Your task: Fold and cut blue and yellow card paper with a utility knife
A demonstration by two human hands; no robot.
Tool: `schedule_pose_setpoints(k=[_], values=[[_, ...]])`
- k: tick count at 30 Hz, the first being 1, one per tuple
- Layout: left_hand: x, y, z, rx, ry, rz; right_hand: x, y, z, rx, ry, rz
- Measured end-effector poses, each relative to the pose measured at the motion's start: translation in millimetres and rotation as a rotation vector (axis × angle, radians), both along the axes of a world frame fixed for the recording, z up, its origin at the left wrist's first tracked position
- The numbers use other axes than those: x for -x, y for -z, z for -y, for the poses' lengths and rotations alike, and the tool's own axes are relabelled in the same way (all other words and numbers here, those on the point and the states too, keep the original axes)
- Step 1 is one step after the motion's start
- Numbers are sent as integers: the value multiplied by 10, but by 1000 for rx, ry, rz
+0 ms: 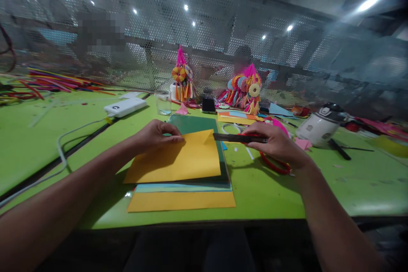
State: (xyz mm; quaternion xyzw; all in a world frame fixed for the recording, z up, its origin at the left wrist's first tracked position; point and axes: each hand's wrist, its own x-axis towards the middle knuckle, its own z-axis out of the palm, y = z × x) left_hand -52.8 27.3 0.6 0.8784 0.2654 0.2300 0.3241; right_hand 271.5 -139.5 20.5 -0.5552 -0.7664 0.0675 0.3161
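My left hand [156, 135] presses down on the far left corner of a folded yellow paper sheet [181, 159], fingers curled onto its edge. My right hand [276, 143] grips a dark utility knife [237, 137] whose tip touches the sheet's far right corner. The yellow sheet lies on a stack of paper: a dark green sheet [194, 124], a light blue one [181, 187] and another yellow one [181, 201]. Under my right hand lie red-handled scissors [274, 166].
A green table [38, 144] holds a white power bank [125, 106] with a cable, a glass [163, 103], a phone [208, 105], coloured paper ornaments [244, 89], a white rice cooker [320, 126] and paper scraps. Perforated mesh screen stands behind, with people beyond it.
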Motion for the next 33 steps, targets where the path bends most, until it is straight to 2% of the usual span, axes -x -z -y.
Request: schedule_pose_setpoints(k=[6,13,17,23,26,33], values=[[-37,-7,5,-19,-65,-24,141,15,-24,78,-43,80],[-54,18,-12,13,12,-94,62,91,-94,77,0,97],[-58,35,-30,8,-4,-66,73,87,-103,110,-26,120],[-67,26,-16,63,51,-117,100,93,-115,66,22,136],[-81,28,-1,67,68,-132,96,116,-132,72,-6,154],[-124,95,-64,35,-32,-76,104,120,-115,156,-102,172]])
